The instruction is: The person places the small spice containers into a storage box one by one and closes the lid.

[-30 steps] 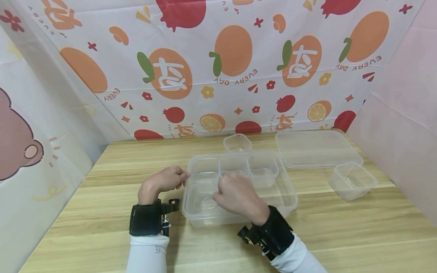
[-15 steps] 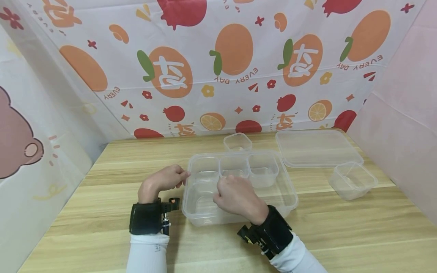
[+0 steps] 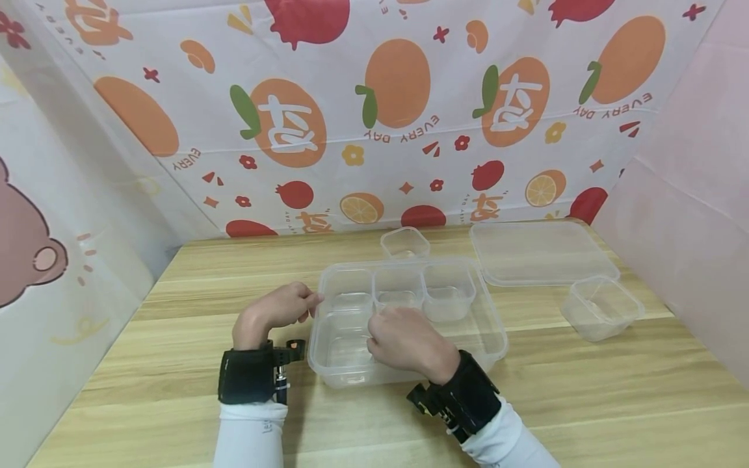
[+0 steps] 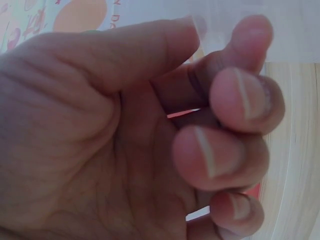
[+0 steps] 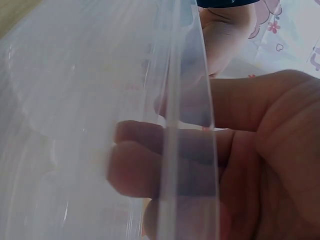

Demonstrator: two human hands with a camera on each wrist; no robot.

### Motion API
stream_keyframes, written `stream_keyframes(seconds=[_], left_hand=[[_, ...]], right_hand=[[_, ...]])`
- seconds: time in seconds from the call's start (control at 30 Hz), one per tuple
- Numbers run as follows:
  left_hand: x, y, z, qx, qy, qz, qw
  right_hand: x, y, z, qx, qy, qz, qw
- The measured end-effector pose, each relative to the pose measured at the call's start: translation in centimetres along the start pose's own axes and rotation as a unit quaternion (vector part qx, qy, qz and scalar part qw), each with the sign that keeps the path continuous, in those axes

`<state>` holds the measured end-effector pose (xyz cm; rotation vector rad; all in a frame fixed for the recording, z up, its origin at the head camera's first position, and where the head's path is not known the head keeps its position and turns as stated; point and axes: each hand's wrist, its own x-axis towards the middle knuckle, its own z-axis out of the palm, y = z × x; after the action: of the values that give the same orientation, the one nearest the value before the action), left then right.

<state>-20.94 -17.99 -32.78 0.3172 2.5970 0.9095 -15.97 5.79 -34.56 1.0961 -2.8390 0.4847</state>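
Grip: my right hand (image 3: 409, 341) pinches a clear divider inside the box (image 3: 494, 325); left hand (image 3: 275, 311) w/ curled fingers steadies its rim so it stays put on desk (image 3: 175, 364).

Staged tabletop booth — fruit-print cloth backdrop (image 3: 374, 117), wooden table (image 3: 175, 390), pink side panels (image 3: 690, 214).

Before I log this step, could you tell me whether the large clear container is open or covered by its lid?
Open. The large clear container has no cover; the flat lid lies apart on the table, behind and to its right.
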Motion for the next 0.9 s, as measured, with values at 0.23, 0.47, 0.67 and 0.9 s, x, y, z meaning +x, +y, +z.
stream_keyframes(seconds=[0.23, 0.47, 0.67, 0.9], left_hand=[[0.1, -0.1, 0.1, -0.002, -0.002, 0.004, 1.0000], [0.1, -0.1, 0.0, 0.003, 0.000, 0.013, 0.9999], [0.1, -0.1, -0.1, 0.000, -0.002, 0.012, 0.9999], [0.0, -0.1, -0.1, -0.003, -0.003, 0.006, 1.0000]], right_hand=[[0.0, 0.0, 0.0, -0.008, -0.005, 0.000, 1.000], [0.1, 0.0, -0.1, 0.006, 0.003, 0.000, 1.000], [0.0, 0.2, -0.9, 0.004, 0.019, 0.024, 1.000], [-0.4, 0.8, -1.8, 0.011, 0.044, 0.042, 0.998]])
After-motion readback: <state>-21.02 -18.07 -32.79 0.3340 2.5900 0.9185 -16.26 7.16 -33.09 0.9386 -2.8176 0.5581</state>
